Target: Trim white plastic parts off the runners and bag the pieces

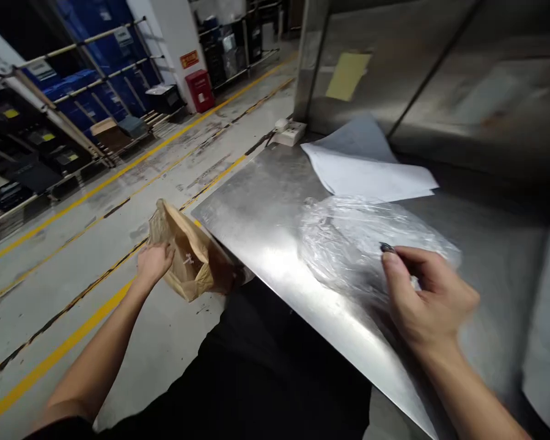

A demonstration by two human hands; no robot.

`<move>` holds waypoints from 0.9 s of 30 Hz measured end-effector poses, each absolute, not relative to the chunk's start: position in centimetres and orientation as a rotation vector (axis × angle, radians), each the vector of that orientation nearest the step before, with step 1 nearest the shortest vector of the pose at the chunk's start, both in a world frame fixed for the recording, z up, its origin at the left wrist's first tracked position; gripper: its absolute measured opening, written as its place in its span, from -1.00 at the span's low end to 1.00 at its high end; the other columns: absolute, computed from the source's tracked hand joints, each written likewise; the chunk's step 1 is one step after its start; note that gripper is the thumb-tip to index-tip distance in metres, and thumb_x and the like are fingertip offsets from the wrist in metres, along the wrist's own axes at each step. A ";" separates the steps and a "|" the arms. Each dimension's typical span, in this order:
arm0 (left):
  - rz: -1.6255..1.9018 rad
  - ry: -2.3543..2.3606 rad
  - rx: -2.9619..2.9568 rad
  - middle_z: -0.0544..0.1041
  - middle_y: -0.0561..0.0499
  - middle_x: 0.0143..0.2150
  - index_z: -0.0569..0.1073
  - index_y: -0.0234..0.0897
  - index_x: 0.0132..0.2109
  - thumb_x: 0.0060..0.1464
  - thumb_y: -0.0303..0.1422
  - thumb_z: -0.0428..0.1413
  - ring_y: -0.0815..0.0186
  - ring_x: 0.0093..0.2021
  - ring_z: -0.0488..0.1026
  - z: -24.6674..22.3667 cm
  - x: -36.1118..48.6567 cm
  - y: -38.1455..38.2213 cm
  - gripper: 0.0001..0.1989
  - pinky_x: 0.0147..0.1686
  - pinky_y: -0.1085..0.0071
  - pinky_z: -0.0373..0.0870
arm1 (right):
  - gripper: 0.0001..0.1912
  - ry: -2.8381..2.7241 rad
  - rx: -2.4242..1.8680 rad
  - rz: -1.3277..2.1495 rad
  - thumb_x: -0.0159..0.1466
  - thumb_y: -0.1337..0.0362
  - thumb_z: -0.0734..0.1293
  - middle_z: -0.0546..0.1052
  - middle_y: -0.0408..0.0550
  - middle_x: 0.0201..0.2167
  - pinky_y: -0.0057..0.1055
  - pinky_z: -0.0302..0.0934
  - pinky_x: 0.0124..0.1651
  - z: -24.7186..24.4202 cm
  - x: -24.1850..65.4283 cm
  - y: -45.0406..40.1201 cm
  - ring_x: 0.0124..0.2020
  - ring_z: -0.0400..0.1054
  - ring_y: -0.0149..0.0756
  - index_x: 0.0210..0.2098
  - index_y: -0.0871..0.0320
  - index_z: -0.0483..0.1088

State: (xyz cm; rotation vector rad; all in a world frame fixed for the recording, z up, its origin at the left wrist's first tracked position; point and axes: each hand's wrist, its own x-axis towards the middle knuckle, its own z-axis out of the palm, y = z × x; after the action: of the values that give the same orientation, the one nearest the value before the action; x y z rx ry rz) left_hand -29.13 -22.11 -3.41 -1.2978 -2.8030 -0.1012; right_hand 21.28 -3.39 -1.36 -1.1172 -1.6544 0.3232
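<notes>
My left hand (154, 263) is closed on the near rim of a brown bag (217, 269), which stands open-mouthed beside the table edge. Some small white bits show inside the bag. Over the metal table (275, 232), my right hand (424, 293) pinches a small black part (387, 247) between thumb and forefinger; its exact kind is too small to tell. Beneath and behind that hand lies a crumpled clear plastic bag (343, 238). White paper sheets (371, 174) rest just behind the plastic, their edges curling up.
A metal panel with a yellow note (348, 76) rises behind the table. A white power socket (289, 132) sits at the table's far corner. Across the yellow-lined floor stand racks with blue bins (77, 85) and a red box (200, 90) by a pillar.
</notes>
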 end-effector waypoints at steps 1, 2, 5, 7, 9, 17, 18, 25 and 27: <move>-0.075 -2.794 -1.332 0.71 -0.34 -0.12 0.67 -0.37 -0.05 0.29 -0.05 0.04 -0.18 0.02 0.63 -3.2 -28.9 -21.6 -0.51 0.02 0.08 0.50 | -0.80 -1.636 -1.102 0.310 0.39 0.10 0.44 0.61 -0.07 -0.41 -0.25 0.27 -0.31 -1.3 21.2 -3.3 -0.46 0.43 -0.23 -0.24 0.08 0.60; -0.073 -2.764 -1.370 0.72 -0.34 -0.06 0.67 -0.35 0.01 0.32 -0.05 0.01 -0.17 0.05 0.63 -2.7 -28.6 -20.7 -0.48 0.03 0.09 0.49 | -0.81 -1.606 -1.099 0.307 0.38 0.11 0.44 0.61 -0.09 -0.41 -0.29 0.27 -0.31 -1.2 21.2 -3.2 -0.46 0.43 -0.26 -0.25 0.10 0.59; -0.297 -2.464 -1.554 0.72 -0.21 0.05 0.65 -0.25 0.09 0.41 -0.05 -0.05 -0.05 0.11 0.64 0.4 -26.6 -16.9 -0.49 0.11 0.16 0.49 | -0.83 -1.529 -1.081 0.360 0.38 0.15 0.43 0.59 -0.12 -0.40 -0.33 0.26 -0.30 -1.1 21.4 -2.9 -0.44 0.40 -0.30 -0.24 0.12 0.57; -0.585 -2.104 -1.711 0.73 -0.13 0.04 0.66 -0.21 0.06 0.44 -0.09 0.00 0.04 0.08 0.66 3.7 -24.0 -13.8 -0.58 0.14 0.20 0.50 | -0.83 -1.488 -1.037 0.397 0.40 0.16 0.41 0.59 -0.12 -0.38 -0.33 0.27 -0.27 -0.9 21.4 -2.8 -0.41 0.40 -0.30 -0.23 0.12 0.55; -0.829 -1.746 -1.855 0.74 -0.07 -0.01 0.66 -0.18 0.05 0.43 -0.18 0.08 0.11 0.02 0.69 7.4 -20.4 -11.0 -0.70 0.12 0.22 0.54 | -0.83 -1.482 -1.005 0.401 0.41 0.16 0.40 0.60 -0.11 -0.36 -0.33 0.28 -0.26 -0.7 21.3 -2.7 -0.40 0.40 -0.30 -0.22 0.12 0.55; -1.244 -0.947 -2.286 0.75 0.14 -0.01 0.65 0.09 0.14 0.22 -0.28 0.30 0.11 -0.07 0.71 16.3 -3.9 -4.9 -0.65 -0.01 0.14 0.60 | -0.82 -1.574 -1.021 0.324 0.45 0.17 0.37 0.68 -0.11 -0.34 -0.43 0.35 -0.22 -0.4 19.8 -3.5 -0.38 0.50 -0.33 -0.21 0.10 0.57; -1.279 -0.860 -2.336 0.75 0.15 -0.02 0.65 0.12 0.15 0.21 -0.27 0.31 0.12 -0.10 0.71 16.9 -1.6 -4.2 -0.64 -0.04 0.15 0.60 | -0.84 -1.584 -1.040 0.308 0.44 0.17 0.39 0.68 -0.13 -0.33 -0.44 0.36 -0.19 -0.5 19.7 -3.2 -0.34 0.52 -0.33 -0.21 0.09 0.57; -1.103 -0.139 -2.659 0.68 -0.07 0.10 0.56 -0.21 0.16 0.44 -0.31 0.11 0.19 0.05 0.66 22.6 18.6 -2.2 -0.75 -0.04 0.24 0.63 | -0.84 -1.601 -1.080 0.283 0.45 0.15 0.42 0.66 -0.16 -0.30 -0.46 0.31 -0.14 -0.7 19.9 -2.4 -0.30 0.51 -0.35 -0.19 0.10 0.57; -0.953 -0.057 -2.574 0.61 -0.11 0.20 0.53 -0.24 0.20 0.48 -0.33 0.02 0.13 0.17 0.60 24.2 24.6 -2.2 -0.72 0.03 0.17 0.60 | -0.84 -1.607 -1.069 0.292 0.45 0.15 0.42 0.65 -0.17 -0.32 -0.46 0.30 -0.16 -0.7 19.9 -2.5 -0.30 0.50 -0.35 -0.20 0.09 0.57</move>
State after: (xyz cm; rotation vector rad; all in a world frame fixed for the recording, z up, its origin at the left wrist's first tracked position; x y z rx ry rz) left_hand 24.57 -2.17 24.21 -2.5743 -0.0574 -0.9534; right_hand 19.93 -2.54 -0.67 -1.0694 -1.6065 0.2918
